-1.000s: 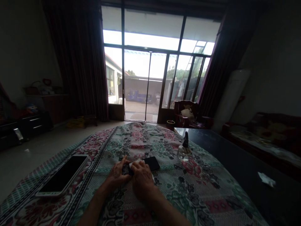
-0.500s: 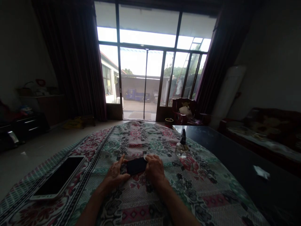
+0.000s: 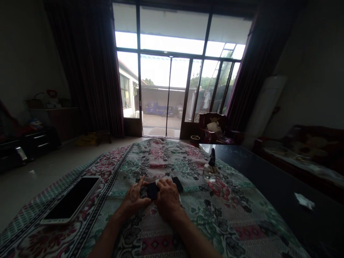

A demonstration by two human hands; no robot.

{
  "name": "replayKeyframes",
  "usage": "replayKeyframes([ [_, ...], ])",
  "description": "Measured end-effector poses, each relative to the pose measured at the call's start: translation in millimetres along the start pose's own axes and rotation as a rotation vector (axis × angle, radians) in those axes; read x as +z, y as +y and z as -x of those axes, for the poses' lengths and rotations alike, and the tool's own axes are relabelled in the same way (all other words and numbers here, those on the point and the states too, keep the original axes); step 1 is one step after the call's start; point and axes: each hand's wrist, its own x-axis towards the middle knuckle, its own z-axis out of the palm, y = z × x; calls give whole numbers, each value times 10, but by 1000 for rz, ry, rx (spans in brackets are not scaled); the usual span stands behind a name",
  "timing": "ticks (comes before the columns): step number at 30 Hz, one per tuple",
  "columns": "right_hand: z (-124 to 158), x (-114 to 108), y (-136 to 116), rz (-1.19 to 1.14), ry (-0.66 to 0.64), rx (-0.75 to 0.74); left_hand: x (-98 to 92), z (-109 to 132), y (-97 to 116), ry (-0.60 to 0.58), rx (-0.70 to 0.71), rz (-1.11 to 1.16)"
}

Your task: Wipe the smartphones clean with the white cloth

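Note:
A small black phone [image 3: 152,189] lies flat on the floral cloth [image 3: 228,211] in front of me. My left hand [image 3: 133,199] rests at its left end, fingers spread and pressing the edge. My right hand [image 3: 167,199] lies over the middle of the phone with its fingers curled, and a bit of white cloth or paper shows under it. The right end of the phone sticks out beyond my fingers.
A larger white-framed phone [image 3: 70,199] lies screen up at the left on the cloth. A small glass bottle with a dark top [image 3: 210,170] stands to the right. A dark table [image 3: 271,186] with a white crumpled scrap [image 3: 303,201] is beyond.
My right hand has slid left from the phone's right end to its middle. Half a second earlier it had swept right. The left hand stays at the left end.

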Motion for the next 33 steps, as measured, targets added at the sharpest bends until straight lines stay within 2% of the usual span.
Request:
replayKeyframes([
  [5, 60, 53, -252, -68, -88, -136, 47, -11, -64, 31, 0, 0],
  [9, 71, 46, -288, -117, -89, -160, 72, -15, -110, 42, 16, 4],
  [13, 31, 38, -156, -143, -32, -67, 71, -24, -100, 35, 42, 6],
  [18, -44, -30, 201, -63, 49, 31, 40, -22, -47, 10, 22, 6],
  [22, -67, -115, 419, -16, 111, 166, 12, 5, -2, 2, 9, -3],
  [27, -47, -142, 439, 35, 142, 198, -9, 49, 61, 4, 34, -31],
  [33, -29, -81, 345, 90, 79, 138, 22, 41, 35, 1, 42, -55],
])
